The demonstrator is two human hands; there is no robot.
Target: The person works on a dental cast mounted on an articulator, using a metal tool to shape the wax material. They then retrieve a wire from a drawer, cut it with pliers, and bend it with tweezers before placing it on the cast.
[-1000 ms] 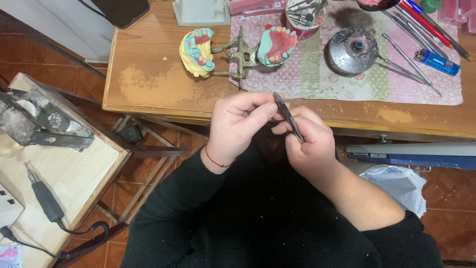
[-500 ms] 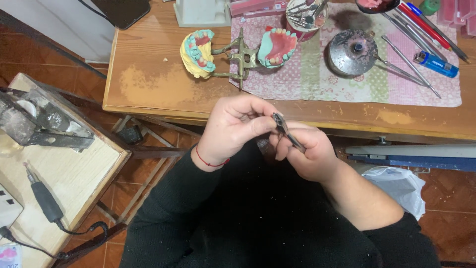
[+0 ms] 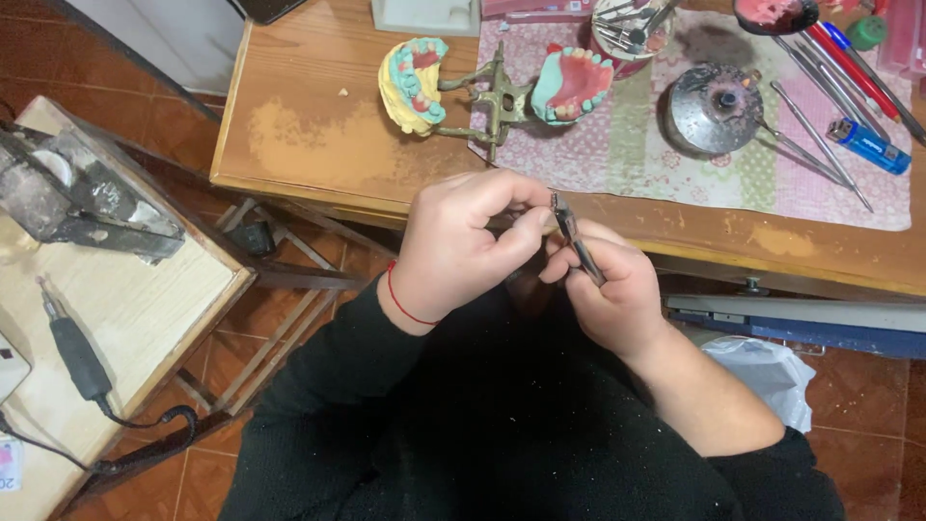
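My left hand [image 3: 468, 241] and my right hand [image 3: 608, 289] meet over my lap, just below the front edge of the wooden table [image 3: 309, 154]. My right hand grips a thin dark metal hand tool [image 3: 576, 241], its tip pointing up and away. The fingertips of my left hand pinch near that tip; whatever small thing lies between them is hidden. A red thread circles my left wrist. On the table beyond stands an open brass articulator [image 3: 497, 96] with two denture models, pink wax and teeth on teal and yellow bases.
A patterned mat [image 3: 656, 145] carries a round metal burner [image 3: 719, 106], several long metal instruments [image 3: 820, 135], a blue lighter [image 3: 868, 145] and a cup of tools [image 3: 627, 29]. To the left stands a low bench [image 3: 125, 318] with a corded handpiece [image 3: 72, 352]. A white bag [image 3: 762, 371] lies right.
Both hands have shifted slightly right and lower in view. The tool stays in my right hand, with my left fingers still at its tip.
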